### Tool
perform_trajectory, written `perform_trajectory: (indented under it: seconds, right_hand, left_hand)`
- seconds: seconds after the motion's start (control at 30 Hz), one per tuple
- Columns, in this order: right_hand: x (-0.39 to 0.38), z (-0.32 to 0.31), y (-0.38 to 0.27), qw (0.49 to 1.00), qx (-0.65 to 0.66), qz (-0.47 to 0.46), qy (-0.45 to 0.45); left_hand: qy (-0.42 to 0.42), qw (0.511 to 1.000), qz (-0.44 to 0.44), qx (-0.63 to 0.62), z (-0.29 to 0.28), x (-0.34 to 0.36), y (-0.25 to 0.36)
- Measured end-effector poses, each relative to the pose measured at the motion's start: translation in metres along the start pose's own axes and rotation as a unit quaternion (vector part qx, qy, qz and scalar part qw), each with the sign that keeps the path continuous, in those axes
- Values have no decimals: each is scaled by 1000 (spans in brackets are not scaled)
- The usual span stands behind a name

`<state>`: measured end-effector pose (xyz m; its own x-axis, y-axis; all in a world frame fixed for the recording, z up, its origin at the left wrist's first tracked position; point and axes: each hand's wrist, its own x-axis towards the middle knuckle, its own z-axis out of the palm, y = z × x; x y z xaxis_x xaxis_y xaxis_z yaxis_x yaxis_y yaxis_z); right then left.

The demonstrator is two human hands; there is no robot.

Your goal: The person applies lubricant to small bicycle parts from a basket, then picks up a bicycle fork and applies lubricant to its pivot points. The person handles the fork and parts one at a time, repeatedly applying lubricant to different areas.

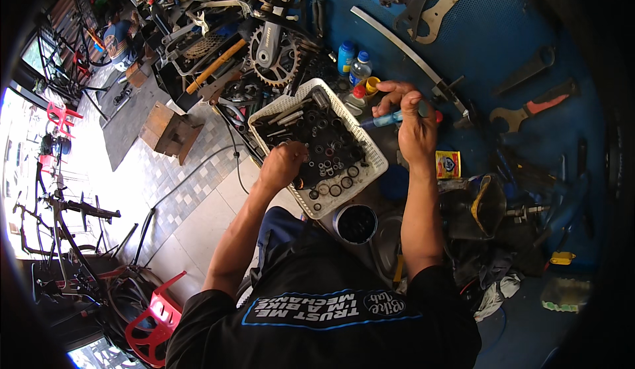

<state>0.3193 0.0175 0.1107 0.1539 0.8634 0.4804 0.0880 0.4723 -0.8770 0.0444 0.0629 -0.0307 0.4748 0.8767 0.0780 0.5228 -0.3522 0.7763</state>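
Note:
My left hand [284, 164] is over a cream plastic basket [372, 149], its fingers curled together among small metal parts. Whatever is between those fingertips is hidden. Rings and washers [329, 165] lie on the dark layer inside the basket, with larger rings [336, 189] along its near end and short metal rods [286, 118] at its far left. To the right of the basket, my right hand [418, 131] is raised with a see-through blue tube [390, 118] lying across it, gripped in the palm. The tube's dark blue end points left, toward the basket's rim.
Bottles [360, 69] and a yellow cap [372, 84] stand beyond the basket, near a bicycle crankset [270, 55]. A white tub [356, 224] with dark contents sits close to my body. Wrenches [456, 2] hang on the blue panel at right. A wooden box [169, 134] stands on the floor.

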Motion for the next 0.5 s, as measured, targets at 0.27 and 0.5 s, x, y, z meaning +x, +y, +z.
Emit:
perform_trajectory:
  seconds: [0.27,0.5]
  right_hand:
    - [-9,1,-1,998,21,37,40]
    - [-12,-3,-2,998,28,56,32]
  left_hand:
    - [-87,964,51,244,28,7,-29]
    - [-147,942,40,299,27,18,-21]
